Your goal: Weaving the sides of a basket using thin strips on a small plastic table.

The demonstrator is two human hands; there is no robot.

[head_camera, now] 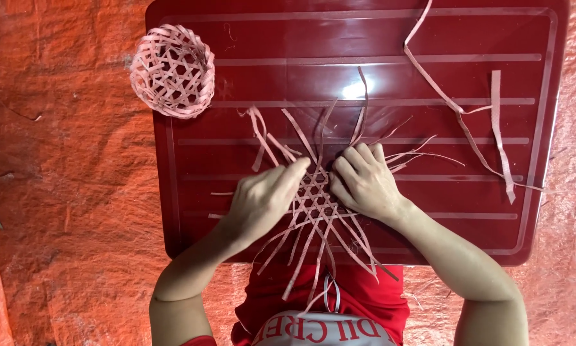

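The left hand has its fingertips pressed together on a strip at the upper edge of the flat woven mat, pinching it there, while the right hand lies curled over the mat's right side, fingers bent and pressing down on the weave rather than spread. The mat, an open lattice of pale pink strips, rests near the front middle of the dark red lid, its loose ends fanning out toward both hands and over the lid's near edge. Off to the mat's right, a few long loose strips lie on the lid, well apart from it. Far left of the mat, a small finished woven basket sits at the lid's back corner, overhanging the orange tarp
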